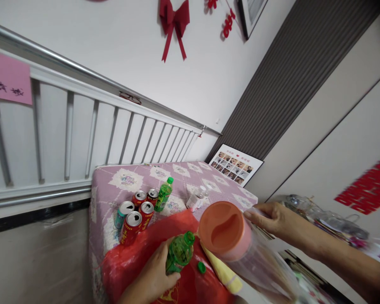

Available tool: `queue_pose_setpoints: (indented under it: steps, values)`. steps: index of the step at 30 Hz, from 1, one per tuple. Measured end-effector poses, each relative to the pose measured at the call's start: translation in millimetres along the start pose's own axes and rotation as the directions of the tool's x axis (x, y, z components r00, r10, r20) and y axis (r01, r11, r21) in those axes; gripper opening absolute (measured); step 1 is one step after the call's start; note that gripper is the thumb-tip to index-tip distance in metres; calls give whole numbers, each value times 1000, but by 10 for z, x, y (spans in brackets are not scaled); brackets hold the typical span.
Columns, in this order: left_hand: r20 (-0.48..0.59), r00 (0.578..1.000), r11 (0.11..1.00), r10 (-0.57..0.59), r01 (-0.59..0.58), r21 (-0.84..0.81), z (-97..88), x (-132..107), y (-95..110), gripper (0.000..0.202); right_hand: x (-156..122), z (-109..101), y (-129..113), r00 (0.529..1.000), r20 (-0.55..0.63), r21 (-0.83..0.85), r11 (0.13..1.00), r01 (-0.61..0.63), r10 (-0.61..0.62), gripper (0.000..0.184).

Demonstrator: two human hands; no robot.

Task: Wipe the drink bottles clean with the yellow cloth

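The left hand (158, 270) is gripping an uncapped green bottle (179, 255) over a red bag (142, 247). The right hand (269, 218) is holding a tilted pitcher (256, 257), its orange lid (222, 228) facing the bottle's mouth.

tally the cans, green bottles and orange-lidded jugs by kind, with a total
Cans: 5
Green bottles: 2, one in the left hand, one standing by the cans
Jug: 1, in the right hand
Total: 8
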State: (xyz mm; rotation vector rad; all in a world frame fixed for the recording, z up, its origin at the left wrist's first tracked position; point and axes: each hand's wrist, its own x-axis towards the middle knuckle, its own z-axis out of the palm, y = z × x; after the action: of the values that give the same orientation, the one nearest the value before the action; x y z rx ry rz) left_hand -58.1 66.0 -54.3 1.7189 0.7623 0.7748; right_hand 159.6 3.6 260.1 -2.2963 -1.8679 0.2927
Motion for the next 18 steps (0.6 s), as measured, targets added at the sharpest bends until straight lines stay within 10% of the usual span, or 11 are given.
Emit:
queue_pose_setpoints:
  steps: [18]
  values:
    - [-1, 1000, 1000, 11, -11, -22, 2, 5, -4, 89, 3, -10, -41, 1000, -18, -33, 999, 11, -12, 65]
